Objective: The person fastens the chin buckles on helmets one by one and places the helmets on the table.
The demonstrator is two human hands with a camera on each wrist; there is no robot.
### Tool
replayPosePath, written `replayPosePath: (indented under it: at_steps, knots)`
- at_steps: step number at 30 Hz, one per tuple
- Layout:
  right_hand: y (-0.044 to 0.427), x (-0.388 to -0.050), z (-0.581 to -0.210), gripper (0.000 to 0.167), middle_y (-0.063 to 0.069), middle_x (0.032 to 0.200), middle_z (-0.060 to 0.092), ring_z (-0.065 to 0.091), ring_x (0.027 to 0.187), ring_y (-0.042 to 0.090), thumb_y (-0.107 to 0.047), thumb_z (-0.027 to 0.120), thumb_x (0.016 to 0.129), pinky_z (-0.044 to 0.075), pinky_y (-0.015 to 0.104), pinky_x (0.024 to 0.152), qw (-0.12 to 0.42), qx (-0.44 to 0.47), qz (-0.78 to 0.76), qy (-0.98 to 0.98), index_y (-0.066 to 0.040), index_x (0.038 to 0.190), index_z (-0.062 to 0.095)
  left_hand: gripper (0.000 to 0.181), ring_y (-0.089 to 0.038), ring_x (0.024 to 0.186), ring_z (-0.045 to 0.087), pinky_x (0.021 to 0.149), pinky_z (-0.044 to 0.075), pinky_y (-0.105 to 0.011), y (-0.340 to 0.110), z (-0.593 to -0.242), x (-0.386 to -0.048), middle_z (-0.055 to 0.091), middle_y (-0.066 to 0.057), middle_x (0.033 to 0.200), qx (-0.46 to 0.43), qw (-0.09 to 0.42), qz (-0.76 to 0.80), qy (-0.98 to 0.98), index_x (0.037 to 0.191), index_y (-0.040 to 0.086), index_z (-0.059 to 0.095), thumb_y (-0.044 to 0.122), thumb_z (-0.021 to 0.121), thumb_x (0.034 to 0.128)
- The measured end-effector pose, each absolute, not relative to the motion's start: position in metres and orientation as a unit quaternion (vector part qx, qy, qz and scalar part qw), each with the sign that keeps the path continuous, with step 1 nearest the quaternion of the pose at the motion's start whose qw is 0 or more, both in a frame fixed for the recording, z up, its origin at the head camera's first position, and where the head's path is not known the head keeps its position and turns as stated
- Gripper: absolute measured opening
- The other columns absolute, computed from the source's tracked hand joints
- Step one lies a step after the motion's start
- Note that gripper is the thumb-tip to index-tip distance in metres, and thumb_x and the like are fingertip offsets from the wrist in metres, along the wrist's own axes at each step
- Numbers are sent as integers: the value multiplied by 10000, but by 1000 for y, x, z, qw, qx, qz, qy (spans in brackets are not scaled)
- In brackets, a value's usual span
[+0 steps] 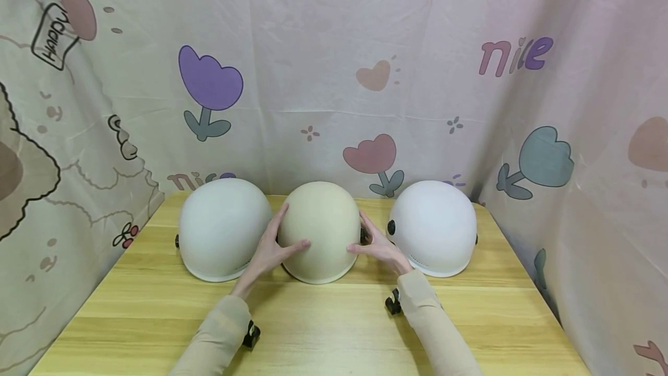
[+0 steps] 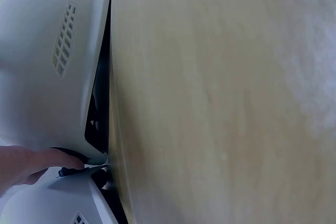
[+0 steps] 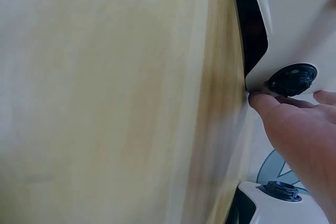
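A cream helmet (image 1: pixel 320 219) sits dome up on the wooden table, between two white helmets. My left hand (image 1: pixel 271 248) holds its left side, thumb across the front and fingers along the side. On the opposite side my right hand (image 1: pixel 380 245) grips it the same way, beside a round black knob (image 3: pixel 293 80). In the left wrist view the vent slots (image 2: pixel 65 39) show above the rim, and the left hand (image 2: pixel 37 163) reaches into the narrow gap between two helmets. Some fingertips are hidden behind the cream helmet.
The left white helmet (image 1: pixel 221 225) stands close to my left hand; the right white helmet (image 1: pixel 437 225) is just beyond my right hand. A printed curtain (image 1: pixel 313 74) hangs behind and on both sides of the table (image 1: pixel 323 329). Black clips (image 1: pixel 251 335) are on the sleeves.
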State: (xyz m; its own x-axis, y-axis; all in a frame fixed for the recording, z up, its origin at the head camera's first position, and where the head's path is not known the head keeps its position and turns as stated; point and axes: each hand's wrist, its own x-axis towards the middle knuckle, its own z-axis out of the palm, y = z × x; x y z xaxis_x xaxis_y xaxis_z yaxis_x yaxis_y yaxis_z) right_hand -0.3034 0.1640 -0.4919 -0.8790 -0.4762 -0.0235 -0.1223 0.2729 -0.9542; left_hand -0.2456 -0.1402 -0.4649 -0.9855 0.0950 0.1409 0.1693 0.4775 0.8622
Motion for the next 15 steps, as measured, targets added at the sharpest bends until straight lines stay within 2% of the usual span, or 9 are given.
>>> replayPosePath:
  at_steps: [11,15]
  knots:
    - [164,-301,-490,1101,153,1701,119,87,1581,353,-176,806,857,90,593,1269,157,-189,-578,778,-223,1638,32,1052,-420,1536,224,1180,268,-697,-139,-465,-245,164,-104,1698,-76,39,-507,-858,1618,366,119,404,812,826]
    - [165,-296,-486,1118,164,1704,66,63,1580,368,-187,818,845,85,595,1265,150,-173,-581,781,-230,1638,30,1042,-433,1548,168,1186,228,-712,-136,-463,-243,135,-133,1700,-77,45,-506,-858,1627,326,114,385,796,840]
